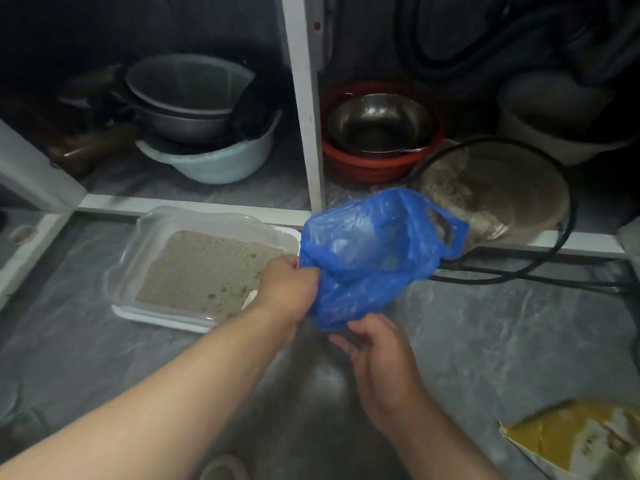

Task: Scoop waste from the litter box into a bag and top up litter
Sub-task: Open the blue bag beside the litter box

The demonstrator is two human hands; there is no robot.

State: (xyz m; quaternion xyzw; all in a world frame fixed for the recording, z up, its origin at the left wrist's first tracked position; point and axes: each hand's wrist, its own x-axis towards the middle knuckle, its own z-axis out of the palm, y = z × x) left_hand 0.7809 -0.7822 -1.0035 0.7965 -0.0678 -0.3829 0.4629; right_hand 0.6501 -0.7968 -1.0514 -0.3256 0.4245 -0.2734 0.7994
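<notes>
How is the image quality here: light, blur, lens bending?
Head view: dim overall, the shelf recesses nearly black; straight shelf edges bow from the wide lens; right hand and blue bag slightly motion-blurred; litter box fairly sharp; soft sheen on the floor.

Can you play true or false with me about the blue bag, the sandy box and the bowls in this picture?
1. The left hand grips the blue bag. True.
2. The litter box is empty. False: grey litter fills its bottom.
3. A metal bowl sits inside the red basin. True.
4. The blue bag lies flat on the floor. False: it is held up in the air, to the right of the litter box.
5. The right hand is under the bag's bottom end. True.
6. The yellow bag is in the cupboard. False: it lies on the floor, bottom right.
</notes>
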